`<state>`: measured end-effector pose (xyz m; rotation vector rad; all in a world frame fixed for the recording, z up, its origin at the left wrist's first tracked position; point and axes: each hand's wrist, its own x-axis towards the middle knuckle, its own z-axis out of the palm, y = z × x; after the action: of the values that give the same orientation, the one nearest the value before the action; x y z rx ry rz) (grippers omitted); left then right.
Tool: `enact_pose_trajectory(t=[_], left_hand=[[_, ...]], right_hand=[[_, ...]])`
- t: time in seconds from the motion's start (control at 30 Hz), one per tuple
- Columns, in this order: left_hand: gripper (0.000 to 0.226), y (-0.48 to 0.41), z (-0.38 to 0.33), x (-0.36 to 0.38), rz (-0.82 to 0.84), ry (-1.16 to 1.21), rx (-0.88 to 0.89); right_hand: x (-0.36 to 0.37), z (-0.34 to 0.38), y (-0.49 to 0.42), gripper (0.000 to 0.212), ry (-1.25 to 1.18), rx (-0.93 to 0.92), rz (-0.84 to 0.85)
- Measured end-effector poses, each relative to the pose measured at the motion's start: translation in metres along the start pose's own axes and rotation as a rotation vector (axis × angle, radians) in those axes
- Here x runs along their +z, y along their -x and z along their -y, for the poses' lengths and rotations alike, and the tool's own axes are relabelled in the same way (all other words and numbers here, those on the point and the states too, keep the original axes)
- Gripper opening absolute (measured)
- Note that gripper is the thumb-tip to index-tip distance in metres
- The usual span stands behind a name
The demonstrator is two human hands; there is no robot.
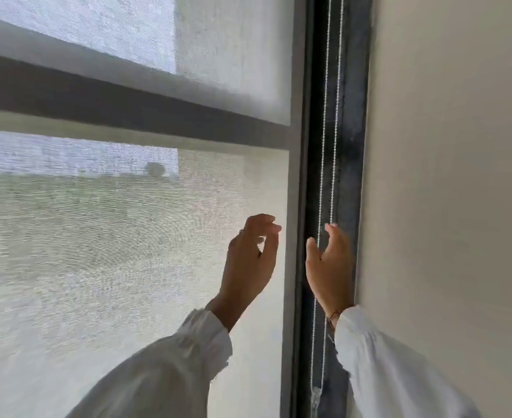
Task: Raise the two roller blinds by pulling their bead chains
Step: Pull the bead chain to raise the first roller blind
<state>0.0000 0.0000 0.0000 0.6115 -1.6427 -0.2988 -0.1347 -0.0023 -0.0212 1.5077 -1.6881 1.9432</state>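
A pale mesh roller blind (128, 236) covers the window, and the dark window bar shows through it. Two strands of white bead chain (328, 116) hang in the dark gap between the blind's edge and the wall. My right hand (330, 267) is raised at the chain with thumb and fingers apart; the strands pass between them and nothing is pinched. My left hand (251, 257) is lifted in front of the blind, left of the chain, fingers loosely curled and empty. Both arms wear white sleeves.
A beige wall (460, 176) runs down the right side, right beside my right hand. The grey window frame (297, 176) stands between blind and chain. The chain's lower end hangs near a small fitting (315, 396) at the bottom.
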Motion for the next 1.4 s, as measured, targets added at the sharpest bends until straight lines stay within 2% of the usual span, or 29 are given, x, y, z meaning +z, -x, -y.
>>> enact_pose_trajectory(t=[0.13,0.23,0.33,0.4,0.5,0.67,0.8,0.97,1.07,1.17,1.3,1.4], left_hand=[[0.016,-0.041,0.023,0.063,0.046,0.289,-0.301],[0.013,-0.061,0.039,0.099,0.152,0.349,-0.363],[0.015,-0.083,0.045,0.12,0.17,0.414,-0.406],[0.016,-0.095,0.045,0.129,0.144,0.396,-0.393],[0.008,-0.105,0.041,0.14,0.147,0.422,-0.342],[0.016,-0.115,0.026,0.152,0.168,0.47,-0.275],[0.022,-0.114,0.007,0.153,0.203,0.575,-0.272],[0.026,-0.112,-0.03,0.144,0.287,0.821,-0.276],[0.027,-0.111,-0.054,0.132,0.245,0.859,-0.256],[0.032,-0.102,-0.077,0.122,0.13,0.803,-0.266],[0.042,-0.078,-0.108,0.113,-0.072,0.608,-0.097],[0.043,-0.055,-0.13,0.104,-0.14,0.456,0.032]], right_hand=[[0.019,-0.048,-0.047,0.043,-0.126,0.214,-0.001],[0.033,-0.071,-0.066,0.029,-0.271,0.289,0.002],[0.038,-0.072,-0.077,0.041,-0.427,0.335,0.001],[0.038,-0.073,-0.082,0.036,-0.443,0.316,-0.023],[0.033,-0.074,-0.089,0.014,-0.465,0.236,-0.096],[0.025,-0.072,-0.083,0.033,-0.496,0.115,-0.186],[0.02,-0.075,-0.064,0.036,-0.445,-0.012,-0.178],[0.007,-0.075,-0.041,0.035,-0.385,-0.179,-0.21],[-0.003,-0.069,-0.031,0.039,-0.358,-0.246,-0.217],[-0.017,-0.057,-0.018,0.045,-0.296,-0.282,-0.204],[-0.041,-0.038,0.003,0.048,-0.335,-0.238,-0.135],[-0.067,-0.023,0.009,0.041,-0.635,0.056,0.003]])
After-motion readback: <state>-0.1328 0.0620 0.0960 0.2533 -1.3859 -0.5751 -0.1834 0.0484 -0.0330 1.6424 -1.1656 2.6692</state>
